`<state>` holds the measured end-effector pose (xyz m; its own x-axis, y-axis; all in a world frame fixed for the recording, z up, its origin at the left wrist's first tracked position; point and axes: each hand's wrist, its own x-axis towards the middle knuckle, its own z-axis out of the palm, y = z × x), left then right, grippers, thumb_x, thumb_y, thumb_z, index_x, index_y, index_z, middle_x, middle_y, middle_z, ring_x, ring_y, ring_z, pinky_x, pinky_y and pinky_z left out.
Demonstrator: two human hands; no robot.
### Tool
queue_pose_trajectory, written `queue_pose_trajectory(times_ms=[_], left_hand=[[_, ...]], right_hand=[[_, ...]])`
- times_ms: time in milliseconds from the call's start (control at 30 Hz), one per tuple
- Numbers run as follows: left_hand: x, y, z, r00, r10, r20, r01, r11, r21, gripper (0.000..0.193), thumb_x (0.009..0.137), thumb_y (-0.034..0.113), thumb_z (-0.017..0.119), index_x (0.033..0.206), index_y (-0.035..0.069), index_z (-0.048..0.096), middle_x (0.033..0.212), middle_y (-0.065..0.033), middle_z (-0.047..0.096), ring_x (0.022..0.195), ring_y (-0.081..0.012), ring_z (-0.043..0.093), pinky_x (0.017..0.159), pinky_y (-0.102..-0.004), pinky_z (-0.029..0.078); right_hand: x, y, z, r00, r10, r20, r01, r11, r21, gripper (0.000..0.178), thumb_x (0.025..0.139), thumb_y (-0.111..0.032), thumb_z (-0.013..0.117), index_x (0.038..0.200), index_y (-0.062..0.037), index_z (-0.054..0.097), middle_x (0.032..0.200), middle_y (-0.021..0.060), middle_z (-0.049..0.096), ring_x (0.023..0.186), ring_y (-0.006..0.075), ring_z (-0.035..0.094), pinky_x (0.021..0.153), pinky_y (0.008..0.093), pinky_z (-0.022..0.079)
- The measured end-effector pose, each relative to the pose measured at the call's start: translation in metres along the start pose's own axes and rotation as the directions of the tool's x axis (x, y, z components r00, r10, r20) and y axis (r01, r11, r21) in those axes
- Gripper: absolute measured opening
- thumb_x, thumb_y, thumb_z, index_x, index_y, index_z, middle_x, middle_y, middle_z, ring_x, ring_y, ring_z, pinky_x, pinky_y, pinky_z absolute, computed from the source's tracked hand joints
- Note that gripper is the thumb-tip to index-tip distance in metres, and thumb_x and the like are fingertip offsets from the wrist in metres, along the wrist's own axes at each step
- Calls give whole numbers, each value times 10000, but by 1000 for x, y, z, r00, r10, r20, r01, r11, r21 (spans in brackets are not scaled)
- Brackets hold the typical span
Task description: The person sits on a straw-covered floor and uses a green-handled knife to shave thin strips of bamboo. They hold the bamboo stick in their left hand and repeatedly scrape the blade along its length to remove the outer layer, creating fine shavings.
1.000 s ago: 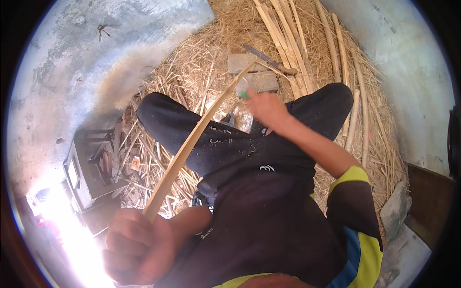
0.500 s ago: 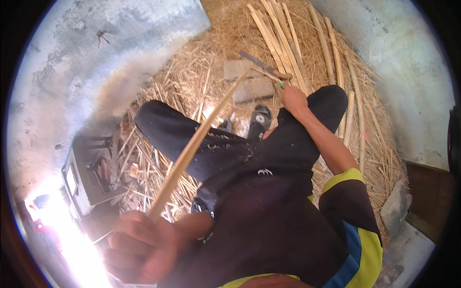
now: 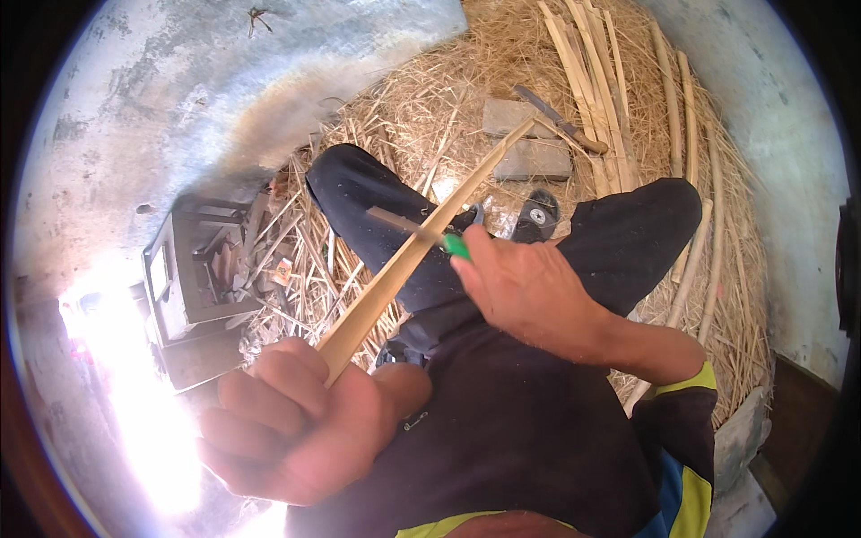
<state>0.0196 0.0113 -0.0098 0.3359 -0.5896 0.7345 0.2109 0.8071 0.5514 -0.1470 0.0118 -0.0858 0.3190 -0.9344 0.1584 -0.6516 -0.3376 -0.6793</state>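
A long split bamboo strip (image 3: 368, 308) slants from lower left up toward the bricks, its far end tapering. My left hand (image 3: 300, 426) is closed around its near end, low at the left. In my right hand (image 3: 534, 287) is a small knife with a green handle (image 3: 456, 247). The knife's thin blade (image 3: 395, 221) points left and crosses the strip about midway along; whether the edge bites into it I cannot tell. Dark trouser legs spread out beneath both hands.
A larger knife with a wooden handle (image 3: 588, 142) lies by two grey bricks (image 3: 531, 160). Split bamboo lengths (image 3: 587, 85) and poles (image 3: 717, 233) rest at the right. Shavings (image 3: 413, 117) cover the floor. An old box-like case (image 3: 175, 314) stands left, near the wall (image 3: 224, 108).
My right hand has drawn back from the strip's far end toward its middle, bringing the green-handled knife across it. My left hand keeps its grip. The whole view has shifted.
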Motion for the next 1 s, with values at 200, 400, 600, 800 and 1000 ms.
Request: queue_pose_trajectory(times_ms=[200, 400, 600, 800, 1000], left_hand=[[-2, 2, 1, 1000, -10, -3, 10, 1000, 22, 401, 963, 303, 404, 616, 153, 271, 514, 48, 199, 386, -64, 157, 402, -250, 132], [-1, -6, 2, 998, 17, -61, -11, 995, 94, 415, 968, 279, 389, 593, 167, 252, 519, 44, 190, 392, -67, 141, 411, -257, 123], [1, -8, 17, 986, 65, -152, -22, 963, 268, 434, 973, 256, 374, 570, 181, 233, 524, 40, 181, 399, -71, 125, 420, -264, 114], [3, -15, 10, 986, 165, -2, -163, 975, 153, 298, 979, 150, 363, 704, 54, 299, 580, 31, 205, 422, -41, 158, 391, -222, 124], [2, -12, 27, 970, 149, -194, -59, 912, 405, 438, 972, 242, 374, 564, 189, 223, 517, 44, 186, 400, -72, 130, 429, -269, 118]], right_hand=[[-2, -2, -1, 998, -62, -21, 61, 997, -50, 224, 931, -232, 562, 871, -45, 454, 608, 139, 553, 471, 338, 553, 426, 437, 445], [4, 16, -2, 999, 51, -15, -52, 992, -117, 222, 940, -238, 541, 894, -33, 470, 575, 146, 560, 489, 349, 577, 444, 457, 459], [12, 49, 9, 996, 80, -46, -87, 977, -192, 252, 960, -274, 504, 912, -29, 474, 555, 121, 554, 470, 318, 594, 435, 435, 486], [2, 40, 15, 999, 1, -54, -6, 995, -99, 238, 949, -271, 521, 949, -35, 491, 546, 131, 566, 496, 341, 607, 447, 445, 490], [9, 47, 13, 999, 15, -31, -19, 993, -118, 233, 943, -257, 519, 953, -28, 480, 609, 189, 605, 549, 390, 612, 485, 487, 478]])
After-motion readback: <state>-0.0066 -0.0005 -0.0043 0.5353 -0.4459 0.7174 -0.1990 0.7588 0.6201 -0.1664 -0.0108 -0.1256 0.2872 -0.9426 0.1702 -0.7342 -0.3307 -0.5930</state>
